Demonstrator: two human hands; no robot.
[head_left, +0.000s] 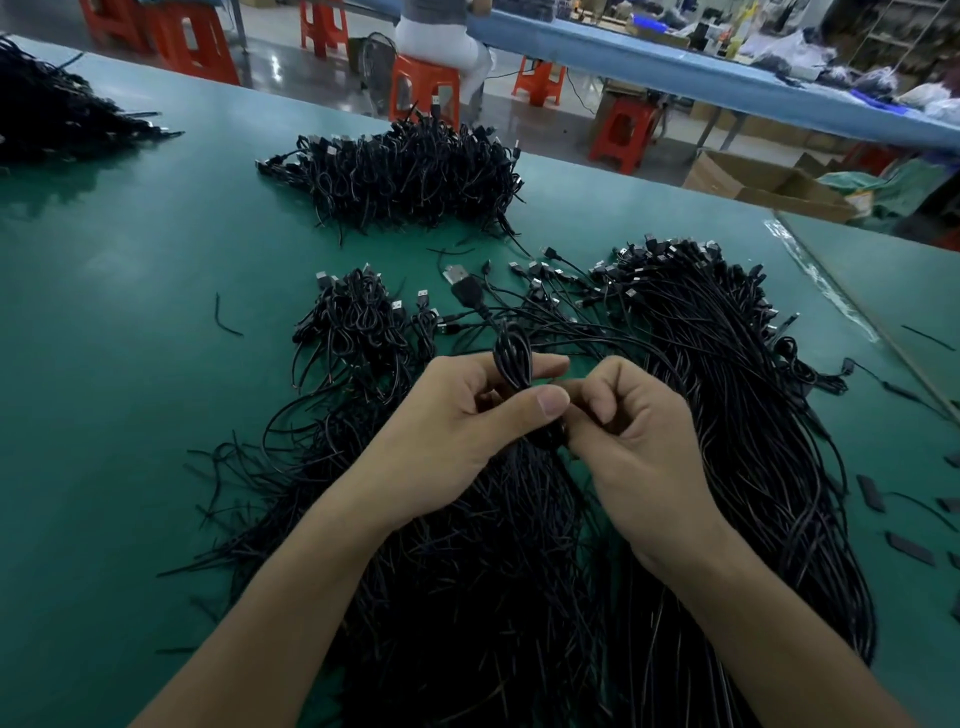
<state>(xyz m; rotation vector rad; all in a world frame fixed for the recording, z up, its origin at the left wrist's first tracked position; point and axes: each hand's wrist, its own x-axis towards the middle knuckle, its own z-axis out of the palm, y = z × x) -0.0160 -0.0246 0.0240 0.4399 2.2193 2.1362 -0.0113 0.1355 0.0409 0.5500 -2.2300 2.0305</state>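
while both hands (524, 421) curl, fingers pinch coiled cable (511, 358) upright.

Head camera, wide-angle, faces forward-down over table (130, 322), close above left hand (447, 436), right hand (641, 452).

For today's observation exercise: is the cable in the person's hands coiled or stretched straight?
Coiled: the cable forms bunched loops held by the left hand and right hand, its USB plug sticking out.
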